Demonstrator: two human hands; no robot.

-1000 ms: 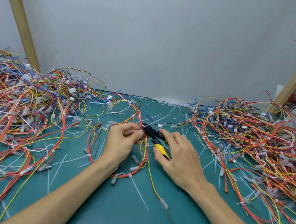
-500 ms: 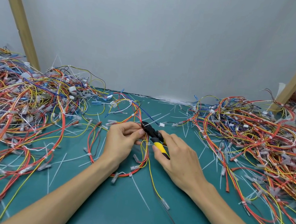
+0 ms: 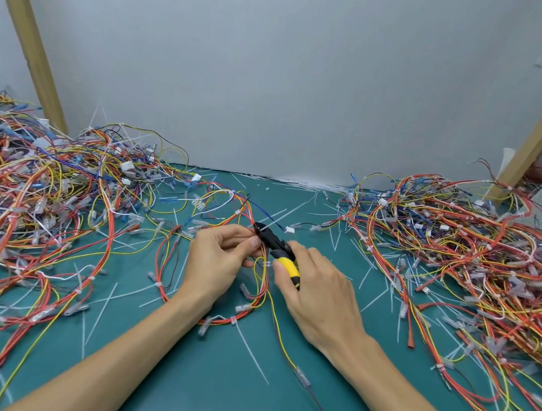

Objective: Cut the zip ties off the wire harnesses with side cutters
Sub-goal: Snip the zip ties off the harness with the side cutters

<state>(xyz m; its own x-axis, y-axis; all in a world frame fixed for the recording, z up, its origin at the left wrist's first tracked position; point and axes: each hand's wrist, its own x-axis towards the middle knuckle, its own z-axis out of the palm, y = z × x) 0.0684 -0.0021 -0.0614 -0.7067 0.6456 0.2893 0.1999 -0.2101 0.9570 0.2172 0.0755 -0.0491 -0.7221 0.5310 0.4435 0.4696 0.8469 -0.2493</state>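
Pinching the harness (image 3: 223, 320) at mid surface (image 3: 204, 386), the left hand (image 3: 217, 260) steadies it; the right hand (image 3: 319, 298), fingers wrapped round the cutters (image 3: 275, 242), aims them toward the far-left corner, tips at the wires just beyond the left thumb

A workshop bench for electrical harness work: tangled red, yellow and blue wire harnesses (image 3: 39, 202) heaped at both ends of a teal mat (image 3: 220, 398), snipped white zip ties (image 3: 252, 352) littering the middle, bare wooden posts (image 3: 29, 35) framing a plain grey partition (image 3: 280, 68).
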